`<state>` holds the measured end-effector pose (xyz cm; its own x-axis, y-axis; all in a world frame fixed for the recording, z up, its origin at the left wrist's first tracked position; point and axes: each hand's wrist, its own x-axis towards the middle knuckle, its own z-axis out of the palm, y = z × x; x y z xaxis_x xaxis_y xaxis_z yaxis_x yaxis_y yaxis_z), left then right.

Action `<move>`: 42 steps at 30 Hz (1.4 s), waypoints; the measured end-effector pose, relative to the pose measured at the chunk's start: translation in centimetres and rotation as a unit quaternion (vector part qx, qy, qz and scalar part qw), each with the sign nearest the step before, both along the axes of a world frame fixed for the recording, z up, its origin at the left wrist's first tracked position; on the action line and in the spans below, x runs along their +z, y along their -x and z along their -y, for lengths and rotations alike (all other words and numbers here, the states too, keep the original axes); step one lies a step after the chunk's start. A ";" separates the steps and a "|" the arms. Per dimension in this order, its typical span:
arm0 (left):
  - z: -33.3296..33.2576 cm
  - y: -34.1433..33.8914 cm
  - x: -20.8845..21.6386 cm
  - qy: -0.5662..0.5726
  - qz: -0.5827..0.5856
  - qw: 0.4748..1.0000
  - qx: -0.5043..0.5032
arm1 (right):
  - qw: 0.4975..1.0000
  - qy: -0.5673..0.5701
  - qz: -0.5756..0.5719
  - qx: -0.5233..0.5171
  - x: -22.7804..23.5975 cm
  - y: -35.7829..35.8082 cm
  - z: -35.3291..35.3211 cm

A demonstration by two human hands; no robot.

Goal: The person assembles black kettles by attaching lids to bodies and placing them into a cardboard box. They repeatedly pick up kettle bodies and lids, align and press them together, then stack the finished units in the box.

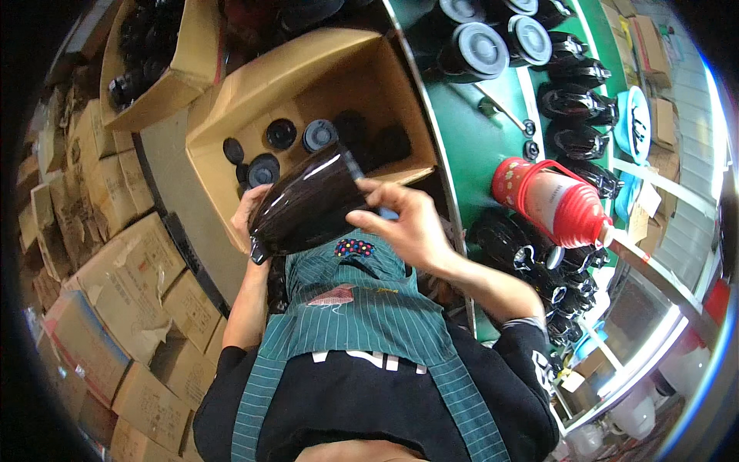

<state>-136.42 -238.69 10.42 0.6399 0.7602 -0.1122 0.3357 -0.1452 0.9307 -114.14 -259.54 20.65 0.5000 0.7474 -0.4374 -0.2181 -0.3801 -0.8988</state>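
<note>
A glossy black jug (308,202) with a narrow spout at its lower left is held tilted in front of my apron. My left hand (248,218) is closed around its left side, with part of the fingers hidden behind it. My right hand (412,225) has its thumb and fingers at the jug's right end, slightly blurred. A small bluish patch shows between those fingers; I cannot make out what it is. Beyond the jug an open cardboard box (269,73) holds several round black and grey lids (319,135).
To the right, a green table (431,100) carries black containers with grey lids (481,52), rows of glossy black jugs (577,104), and a red jug with a handle (550,202). Cardboard boxes (158,404) are stacked at left. Another open box (196,61) with black parts stands at the far left.
</note>
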 end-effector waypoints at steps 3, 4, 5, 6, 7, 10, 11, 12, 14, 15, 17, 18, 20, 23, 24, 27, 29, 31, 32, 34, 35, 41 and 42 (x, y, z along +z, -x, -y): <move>-0.2 8.2 -4.6 0.086 -0.024 0.993 0.073 | 0.947 -0.009 -0.315 0.056 -8.5 3.1 -1.5; -1.0 12.1 -7.1 0.091 -0.069 0.992 0.061 | 0.933 0.038 -0.352 0.067 -10.6 2.4 -2.6; -0.8 15.9 -8.9 0.096 -0.119 0.987 0.053 | 0.928 0.066 -0.359 0.071 -14.8 1.7 -2.7; -1.0 18.5 -10.5 0.159 -0.100 0.979 0.080 | 0.945 0.088 -0.310 0.062 -21.2 1.6 -2.6; -0.9 20.9 -12.1 0.218 -0.076 0.966 0.115 | 0.971 0.173 -0.128 0.099 -27.5 1.2 -2.4; 0.4 21.7 -12.8 0.205 -0.092 0.963 0.147 | 0.932 0.333 0.137 0.030 -40.9 0.7 -2.5; 0.7 21.6 -12.8 0.206 -0.100 0.961 0.154 | 0.916 0.362 0.167 0.039 -43.1 0.6 -3.1; 1.6 21.8 -12.8 0.212 -0.106 0.957 0.168 | 0.896 0.387 0.191 0.102 -44.0 0.3 -4.3; 3.0 22.7 -12.4 0.229 -0.117 0.948 0.189 | 0.838 0.464 0.231 0.171 -45.6 0.2 -6.0; 3.5 22.9 -12.1 0.238 -0.124 0.943 0.197 | 0.801 0.515 0.246 0.177 -46.7 0.3 -6.3; 4.4 23.5 -12.3 0.256 -0.131 0.935 0.208 | 0.789 0.569 0.192 0.128 -47.3 0.1 -6.4; 4.5 23.5 -12.3 0.263 -0.133 0.932 0.211 | 0.786 0.548 0.250 0.143 -48.3 0.8 -5.7; 5.5 23.2 -12.4 0.272 -0.132 0.926 0.225 | 0.759 0.506 0.354 0.207 -50.7 2.1 -4.7; 5.5 23.0 -12.8 0.277 -0.131 0.925 0.225 | 0.756 0.442 0.409 0.256 -51.7 3.9 -4.5; 5.1 22.9 -13.2 0.277 -0.130 0.926 0.221 | 0.774 0.442 0.385 0.241 -51.7 4.1 -5.1; 4.4 22.7 -13.2 0.281 -0.132 0.927 0.211 | 0.831 0.436 0.327 0.115 -50.0 6.9 -7.1; 5.0 22.6 -13.7 0.288 -0.128 0.924 0.215 | 0.859 0.439 0.246 0.091 -47.3 9.3 -8.8; 9.1 22.3 -13.5 0.292 -0.116 0.914 0.255 | 0.860 0.407 0.252 0.176 -45.5 12.2 -9.8; 5.9 22.4 -14.2 0.294 -0.118 0.923 0.219 | 0.852 0.460 0.204 0.147 -45.9 13.7 -11.9; 4.9 22.3 -14.4 0.292 -0.114 0.927 0.207 | 0.820 0.540 0.160 0.107 -46.6 15.0 -14.7; 4.7 22.2 -14.2 0.293 -0.114 0.928 0.201 | 0.801 0.570 0.160 0.087 -47.3 15.2 -15.1; 3.8 22.1 -13.7 0.287 -0.086 0.936 0.186 | 0.841 0.517 0.159 0.023 -45.1 13.8 -12.9; 8.1 21.6 -13.3 0.286 -0.064 0.927 0.235 | 0.852 0.487 0.176 0.075 -43.0 13.0 -11.6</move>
<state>-158.04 -246.81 -2.89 0.2068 0.7450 -0.6342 0.3490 0.5494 0.7592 -127.18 -247.91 -22.37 0.6594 0.1829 -0.7292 0.1171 -0.9831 -0.1406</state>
